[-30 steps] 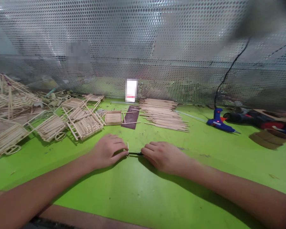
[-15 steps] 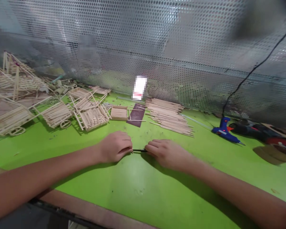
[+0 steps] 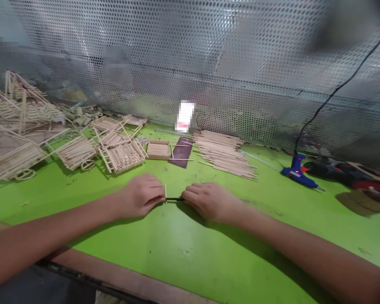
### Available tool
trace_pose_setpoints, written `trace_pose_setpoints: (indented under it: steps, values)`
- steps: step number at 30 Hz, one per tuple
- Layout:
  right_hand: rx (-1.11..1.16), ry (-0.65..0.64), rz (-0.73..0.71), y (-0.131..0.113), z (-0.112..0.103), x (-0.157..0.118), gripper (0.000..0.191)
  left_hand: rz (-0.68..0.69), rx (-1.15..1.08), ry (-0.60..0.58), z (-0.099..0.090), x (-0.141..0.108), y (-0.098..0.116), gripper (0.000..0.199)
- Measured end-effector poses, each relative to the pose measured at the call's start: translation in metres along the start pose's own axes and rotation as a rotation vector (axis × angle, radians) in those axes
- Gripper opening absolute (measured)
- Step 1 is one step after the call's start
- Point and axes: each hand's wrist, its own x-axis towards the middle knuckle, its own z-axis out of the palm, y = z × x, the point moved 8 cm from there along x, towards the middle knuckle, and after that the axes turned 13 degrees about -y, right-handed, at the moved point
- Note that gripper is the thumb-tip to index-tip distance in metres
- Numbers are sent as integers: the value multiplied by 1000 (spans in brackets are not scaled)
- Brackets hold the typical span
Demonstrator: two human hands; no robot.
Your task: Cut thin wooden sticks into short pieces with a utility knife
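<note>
My left hand (image 3: 145, 196) is closed low over the green table, its fingertips pinched at a short thin wooden stick (image 3: 165, 191) that points away from me. Opposite it, my right hand (image 3: 209, 202) is wrapped round a thin dark tool (image 3: 173, 199). This tool spans the small gap between both hands and meets the stick beside my left fingertips. Its handle is hidden in my right fingers, so its exact kind does not show. How far the stick runs inside the left fingers is also hidden.
Beyond my hands lie a pile of wooden sticks (image 3: 224, 154), a dark sheet (image 3: 181, 153) and small stick-built carts (image 3: 125, 156). A blue glue gun (image 3: 299, 173) with its cord and a tape roll (image 3: 362, 202) are at right. A perforated metal sheet (image 3: 209, 50) stands behind.
Both hands have shifted a little to the left together with the dark tool. The short stick now shows more clearly beside my left fingertips.
</note>
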Motion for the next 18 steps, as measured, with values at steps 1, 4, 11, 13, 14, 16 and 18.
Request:
trace_pose_setpoints:
  steps: [1,4,11,13,14,16,18]
  values:
    - [-4,-10,11,0,0,1,8,-18,-9,2,0,-2,-1,23]
    - [-4,-27,22,-2,0,2,8,-73,-13,-3,1,-7,-5,26]
    - [62,21,33,-2,-2,-12,12,-172,-23,-155,7,-6,-11,50]
    - [60,17,32,-2,-3,-13,14,-163,-49,-202,11,-4,-12,50]
    - [59,11,31,-2,-3,-13,15,-160,-64,-222,13,-4,-13,48]
    - [61,5,24,-2,-3,-12,15,-160,-84,-239,15,-3,-15,45]
    - [70,9,21,-2,-5,-11,16,-161,-91,-242,16,-3,-17,44]
